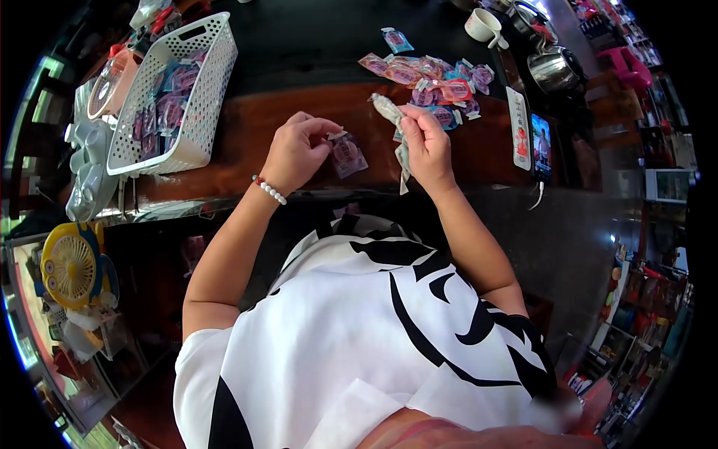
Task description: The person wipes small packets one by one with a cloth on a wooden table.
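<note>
My left hand [295, 153], with a beaded bracelet on the wrist, pinches the top edge of a small clear packet [348, 156] with purple-pink print. The packet hangs just above or against the brown tabletop; which of the two I cannot tell. In my right hand [428, 146] is a twisted, pale greyish-white strip like a rag [388, 111], gripped between thumb and fingers. One end sticks up past the fingers and the other dangles below. Behind the right hand lies a loose pile of similar pink, purple and blue packets [430, 75].
At left, a white perforated basket [217, 97] holds more packets. A single blue packet [396, 40] lies beyond the pile. To the right are a phone [540, 146], a white mug [483, 27] and a metal kettle [555, 71]. A yellow fan [71, 263] stands lower left.
</note>
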Demonstrator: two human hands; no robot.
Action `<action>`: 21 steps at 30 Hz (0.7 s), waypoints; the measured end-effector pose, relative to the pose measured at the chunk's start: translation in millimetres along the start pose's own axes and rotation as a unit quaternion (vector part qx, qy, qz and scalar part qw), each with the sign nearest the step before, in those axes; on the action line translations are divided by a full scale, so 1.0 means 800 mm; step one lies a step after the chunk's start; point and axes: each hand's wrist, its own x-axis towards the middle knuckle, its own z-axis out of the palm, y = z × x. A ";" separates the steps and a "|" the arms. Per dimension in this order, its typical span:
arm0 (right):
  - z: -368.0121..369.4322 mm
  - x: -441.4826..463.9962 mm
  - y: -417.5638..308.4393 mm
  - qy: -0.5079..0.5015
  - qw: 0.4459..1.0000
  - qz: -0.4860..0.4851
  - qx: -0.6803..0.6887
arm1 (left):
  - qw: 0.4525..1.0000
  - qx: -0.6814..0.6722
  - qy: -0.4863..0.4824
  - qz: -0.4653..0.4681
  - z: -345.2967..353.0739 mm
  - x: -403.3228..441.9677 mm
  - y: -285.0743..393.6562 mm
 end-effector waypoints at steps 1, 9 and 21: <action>0.003 0.004 -0.004 0.008 1.000 -0.015 -0.016 | 0.999 -0.037 -0.006 -0.010 0.000 0.000 -0.004; 0.059 -0.038 -0.055 -0.167 0.936 -0.155 -0.267 | 0.998 -0.029 -0.043 -0.038 -0.007 0.026 -0.008; 0.002 -0.062 -0.052 -0.232 0.935 -0.192 -0.190 | 0.993 0.011 -0.085 -0.075 -0.005 0.037 -0.009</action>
